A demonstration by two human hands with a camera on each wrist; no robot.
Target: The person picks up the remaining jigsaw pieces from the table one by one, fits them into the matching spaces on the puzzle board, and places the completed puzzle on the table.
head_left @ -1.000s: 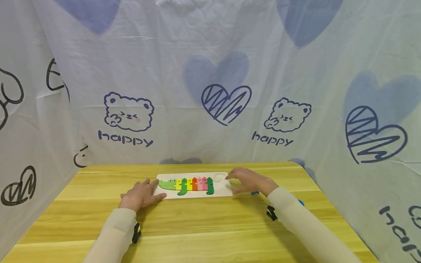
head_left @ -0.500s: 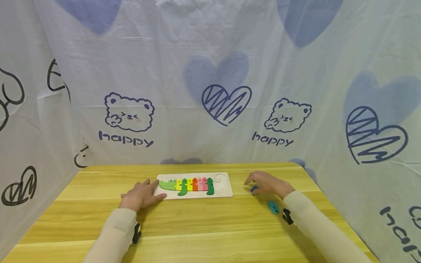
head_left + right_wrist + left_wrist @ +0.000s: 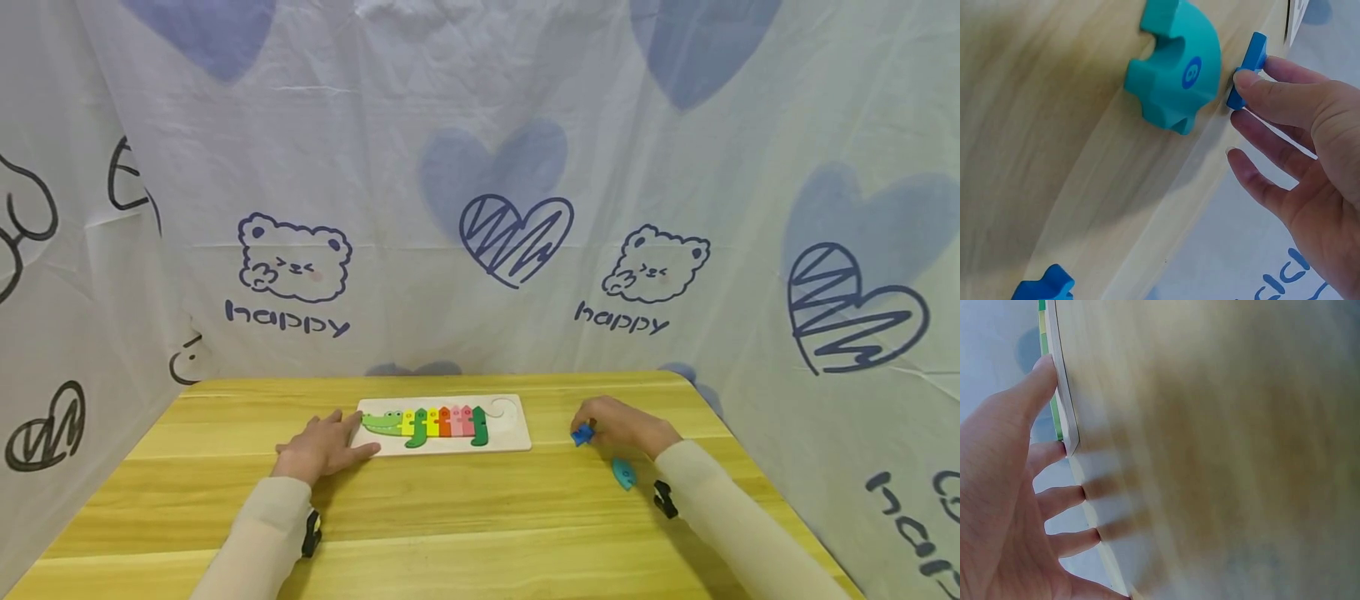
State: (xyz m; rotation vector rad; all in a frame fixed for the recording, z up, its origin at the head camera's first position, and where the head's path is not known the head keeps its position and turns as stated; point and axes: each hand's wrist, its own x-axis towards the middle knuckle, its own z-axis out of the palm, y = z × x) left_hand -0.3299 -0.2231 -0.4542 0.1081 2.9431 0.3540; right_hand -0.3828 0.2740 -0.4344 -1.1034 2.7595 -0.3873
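Observation:
A pale wooden puzzle board bears a crocodile of green, yellow, orange and pink pieces, with a curved tail outline at its right end. My left hand spreads over the board's left end, its thumb at the near edge and the other fingertips on the table. Right of the board, my right hand pinches a small blue puzzle piece between thumb and fingers. In the right wrist view the blue piece stands tilted close to the tabletop. Beside that hand lies a teal puzzle piece, marked with a round blue number.
Another blue puzzle piece lies on the wooden table, seen at the lower left of the right wrist view. A white printed curtain hangs behind and at both sides of the table.
My right hand has left the board's right end, moved right and taken hold of the blue piece. The teal piece has come into view from under the arm. My left hand has stayed put.

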